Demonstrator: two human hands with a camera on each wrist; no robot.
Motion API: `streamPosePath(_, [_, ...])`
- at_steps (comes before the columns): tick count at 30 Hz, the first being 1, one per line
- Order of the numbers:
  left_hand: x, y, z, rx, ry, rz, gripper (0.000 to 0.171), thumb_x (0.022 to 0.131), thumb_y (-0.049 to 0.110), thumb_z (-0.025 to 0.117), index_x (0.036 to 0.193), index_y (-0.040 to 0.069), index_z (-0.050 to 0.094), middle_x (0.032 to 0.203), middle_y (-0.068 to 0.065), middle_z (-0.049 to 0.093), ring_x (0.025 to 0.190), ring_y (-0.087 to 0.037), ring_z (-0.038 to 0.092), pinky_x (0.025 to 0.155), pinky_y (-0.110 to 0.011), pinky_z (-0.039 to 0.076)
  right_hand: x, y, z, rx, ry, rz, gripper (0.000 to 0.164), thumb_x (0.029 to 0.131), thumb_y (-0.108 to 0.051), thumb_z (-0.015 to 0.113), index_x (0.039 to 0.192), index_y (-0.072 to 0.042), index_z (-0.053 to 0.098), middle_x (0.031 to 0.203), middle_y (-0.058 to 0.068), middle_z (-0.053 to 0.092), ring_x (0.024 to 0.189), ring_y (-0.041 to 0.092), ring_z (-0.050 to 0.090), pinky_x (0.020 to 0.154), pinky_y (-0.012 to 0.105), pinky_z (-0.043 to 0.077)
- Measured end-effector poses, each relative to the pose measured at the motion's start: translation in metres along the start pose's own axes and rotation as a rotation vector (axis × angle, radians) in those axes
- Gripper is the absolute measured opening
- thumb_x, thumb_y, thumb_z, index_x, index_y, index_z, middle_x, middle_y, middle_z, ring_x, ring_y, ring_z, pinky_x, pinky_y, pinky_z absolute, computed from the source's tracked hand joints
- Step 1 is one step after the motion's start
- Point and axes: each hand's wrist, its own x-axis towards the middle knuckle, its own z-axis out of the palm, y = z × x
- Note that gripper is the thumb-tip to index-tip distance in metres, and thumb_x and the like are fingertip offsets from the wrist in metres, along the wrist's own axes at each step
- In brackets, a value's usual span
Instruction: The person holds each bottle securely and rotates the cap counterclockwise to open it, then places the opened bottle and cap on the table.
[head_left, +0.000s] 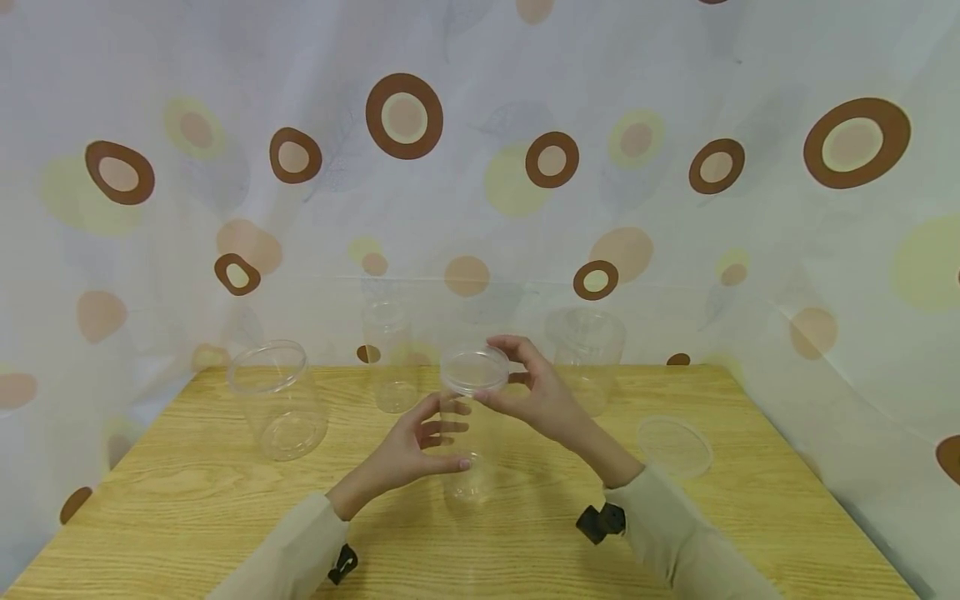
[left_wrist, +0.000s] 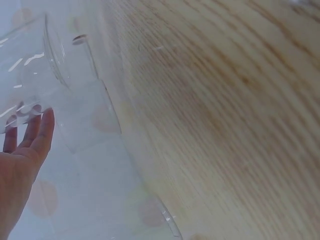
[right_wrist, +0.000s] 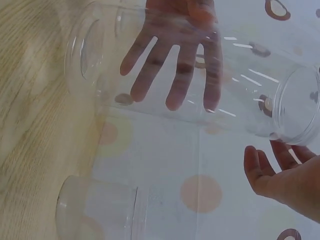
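Note:
A tall clear jar (head_left: 480,442) stands upright in front of me, with a round clear lid (head_left: 475,371) at its top. My left hand (head_left: 408,450) grips the jar's side, thumb in front and fingers behind. Those fingers show through the clear wall in the right wrist view, where the jar (right_wrist: 240,95) lies across the picture. My right hand (head_left: 543,400) pinches the lid's edge between thumb and fingers. In the right wrist view, the right hand (right_wrist: 287,182) is beside the rim end. Whether the jar's base touches the table cannot be told.
A wide clear jar (head_left: 277,408) stands to the left on the wooden table (head_left: 187,517). Behind are a narrow clear jar (head_left: 386,358) and another clear jar (head_left: 592,358). A loose clear disc (head_left: 675,446) lies at the right. A patterned sheet (head_left: 465,208) hangs behind.

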Motion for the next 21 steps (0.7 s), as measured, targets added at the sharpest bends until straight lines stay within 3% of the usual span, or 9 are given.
streamPosePath(6, [0.0,0.002,0.0,-0.003,-0.014,0.005,0.074,0.076,0.007,0.073,0.138,0.02,0.034,0.13,-0.014,0.044,0.117,-0.033,0.051,0.094,-0.056,0.04,0.008,0.006,-0.014,0.115,-0.187,-0.053,0.063,0.083,-0.015,0.068,0.135,-0.006,0.035,0.133,0.01,0.043,0.114,0.022,0.046,0.093,0.039,0.043])
streamPosePath(12, [0.001,0.002,-0.001,-0.008,-0.03,0.007,0.072,0.076,0.008,0.074,0.136,0.019,0.035,0.131,-0.014,0.044,0.116,-0.031,0.052,0.094,-0.044,0.045,0.014,0.013,-0.024,0.225,-0.352,-0.06,0.064,0.087,-0.015,0.062,0.14,-0.003,0.028,0.139,0.012,0.035,0.118,0.025,0.042,0.087,0.033,0.046])
streamPosePath(17, [0.001,0.001,0.0,-0.008,-0.032,0.008,0.072,0.076,0.008,0.074,0.136,0.018,0.036,0.13,-0.012,0.045,0.116,-0.031,0.052,0.093,-0.038,0.046,0.014,0.015,-0.025,0.251,-0.381,-0.062,0.065,0.088,-0.018,0.062,0.142,-0.009,0.026,0.142,0.012,0.032,0.122,0.026,0.041,0.09,0.031,0.045])
streamPosePath(21, [0.001,0.0,-0.001,-0.008,-0.032,0.011,0.073,0.076,0.008,0.074,0.136,0.018,0.035,0.131,-0.013,0.045,0.116,-0.031,0.052,0.093,-0.035,0.046,0.011,0.012,-0.023,0.224,-0.336,-0.058,0.067,0.086,-0.02,0.064,0.142,-0.015,0.027,0.144,0.009,0.031,0.124,0.025,0.039,0.092,0.036,0.043])
